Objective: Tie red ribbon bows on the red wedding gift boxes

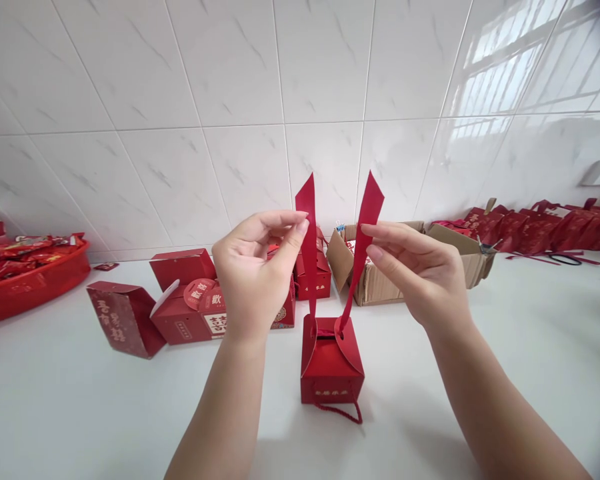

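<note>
While the left hand (255, 267) pinched the left ribbon tail (309, 260) between thumb and fingertips, the right hand (427, 270) gripped the right ribbon tail (359, 270) in the same way, both raised above the red gift box (333, 363). That box stood upright on the worktop (105, 420), well forward of its back edge, with a twisted cord (351, 417) looped against its front. It looked light, made of thin, fairly stiff card that would probably dent if squeezed hard; its lower side walls seemed the safest hold. The ribbon appeared soft, limp and perhaps a little slippery, best pinched flat near the slanted ends.

The worktop was smooth and white, its back edge running along a wall of pale veined tiles (325, 60). Toward the back left corner sat a red basin (63, 290) of packets; a cardboard carton (380, 290) stood near the back edge, and red packages (545, 230) lined it toward the right corner.
</note>
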`<state>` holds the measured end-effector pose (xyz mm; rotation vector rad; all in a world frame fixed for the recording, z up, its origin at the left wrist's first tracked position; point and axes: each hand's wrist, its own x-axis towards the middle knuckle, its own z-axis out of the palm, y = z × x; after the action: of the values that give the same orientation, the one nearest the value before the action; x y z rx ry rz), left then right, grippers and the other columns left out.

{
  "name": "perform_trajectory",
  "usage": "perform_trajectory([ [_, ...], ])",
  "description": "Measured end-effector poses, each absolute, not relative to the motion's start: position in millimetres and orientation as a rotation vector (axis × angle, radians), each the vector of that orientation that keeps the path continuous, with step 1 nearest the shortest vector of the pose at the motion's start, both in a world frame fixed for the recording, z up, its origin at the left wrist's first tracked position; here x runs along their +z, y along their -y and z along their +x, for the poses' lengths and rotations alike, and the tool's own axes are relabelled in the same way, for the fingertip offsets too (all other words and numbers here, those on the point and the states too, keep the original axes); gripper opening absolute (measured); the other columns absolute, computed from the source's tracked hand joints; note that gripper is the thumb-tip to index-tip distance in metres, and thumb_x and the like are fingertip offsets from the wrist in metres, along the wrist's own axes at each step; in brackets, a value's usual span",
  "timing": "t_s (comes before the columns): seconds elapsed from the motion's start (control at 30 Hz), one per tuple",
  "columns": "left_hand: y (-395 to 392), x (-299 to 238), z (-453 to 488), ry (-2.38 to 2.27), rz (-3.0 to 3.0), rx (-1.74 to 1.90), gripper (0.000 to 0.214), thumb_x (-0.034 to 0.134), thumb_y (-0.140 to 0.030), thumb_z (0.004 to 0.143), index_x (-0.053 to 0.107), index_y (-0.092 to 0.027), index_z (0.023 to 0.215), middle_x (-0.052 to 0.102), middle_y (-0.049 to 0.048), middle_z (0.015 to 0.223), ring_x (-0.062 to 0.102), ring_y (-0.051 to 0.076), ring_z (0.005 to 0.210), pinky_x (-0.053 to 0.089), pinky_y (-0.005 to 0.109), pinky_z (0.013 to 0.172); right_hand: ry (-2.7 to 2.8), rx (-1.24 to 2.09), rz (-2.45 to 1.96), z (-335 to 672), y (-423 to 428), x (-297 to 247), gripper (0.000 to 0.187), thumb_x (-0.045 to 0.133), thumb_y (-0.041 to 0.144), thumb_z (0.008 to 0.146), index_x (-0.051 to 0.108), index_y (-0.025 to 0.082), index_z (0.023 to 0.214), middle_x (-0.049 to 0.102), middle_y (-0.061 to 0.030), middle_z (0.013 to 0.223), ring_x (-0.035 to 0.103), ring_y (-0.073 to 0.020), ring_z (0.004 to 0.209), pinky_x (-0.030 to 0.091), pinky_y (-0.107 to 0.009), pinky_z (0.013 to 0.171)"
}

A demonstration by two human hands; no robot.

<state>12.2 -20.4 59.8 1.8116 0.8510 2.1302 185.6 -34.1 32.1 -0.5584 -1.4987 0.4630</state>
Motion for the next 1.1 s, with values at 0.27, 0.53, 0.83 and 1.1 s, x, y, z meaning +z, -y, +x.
perform_trajectory([
  [0.27, 18.1, 60.4, 10.8, -0.866, 1.781, 2.13, 0.007, 0.072, -0.02, 0.075, 0.069, -0.021, 0.081, 0.071, 0.0003, 0.078, 0.066, 0.013, 0.07, 0.058, 0.025, 0.066, 1.514, 0.466, -0.56, 185.9, 31.3, 30.7, 0.026, 0.061, 0.015, 0.083, 0.069, 0.027, 0.105, 0.067, -0.0032, 0.108, 0.062, -0.02, 0.101, 0.053, -0.038, 0.087],
  [0.53, 15.1, 62.3, 5.9, -0.917, 1.782, 2.165, 0.007, 0.072, -0.021, 0.074, 0.067, -0.021, 0.08, 0.07, -0.0002, 0.077, 0.066, 0.013, 0.071, 0.056, 0.023, 0.061, 1.501, 0.453, -0.576, 187.2, 29.3, 29.5, 0.025, 0.063, 0.017, 0.081, 0.07, 0.029, 0.102, 0.068, -0.0013, 0.101, 0.063, -0.0176, 0.094, 0.055, -0.034, 0.079],
  [0.83, 17.6, 60.6, 8.4, -0.888, 1.826, 2.185, 0.005, 0.071, -0.022, 0.076, 0.068, -0.024, 0.079, 0.069, -0.0017, 0.075, 0.065, 0.012, 0.068, 0.054, 0.025, 0.059, 1.42, 0.38, -0.566, 190.2, 29.4, 30.7, 0.025, 0.064, 0.016, 0.081, 0.071, 0.03, 0.101, 0.07, -0.0004, 0.101, 0.065, -0.0189, 0.095, 0.056, -0.037, 0.082],
  [1.1, 20.2, 60.7, 10.2, -0.936, 1.829, 2.234, 0.005, 0.071, -0.027, 0.076, 0.067, -0.025, 0.076, 0.069, -0.0023, 0.075, 0.064, 0.013, 0.066, 0.054, 0.027, 0.058, 1.366, 0.262, -0.61, 193.5, 32.8, 34.2, 0.023, 0.063, 0.018, 0.082, 0.071, 0.031, 0.099, 0.07, -0.0006, 0.1, 0.066, -0.0201, 0.093, 0.057, -0.038, 0.079],
])
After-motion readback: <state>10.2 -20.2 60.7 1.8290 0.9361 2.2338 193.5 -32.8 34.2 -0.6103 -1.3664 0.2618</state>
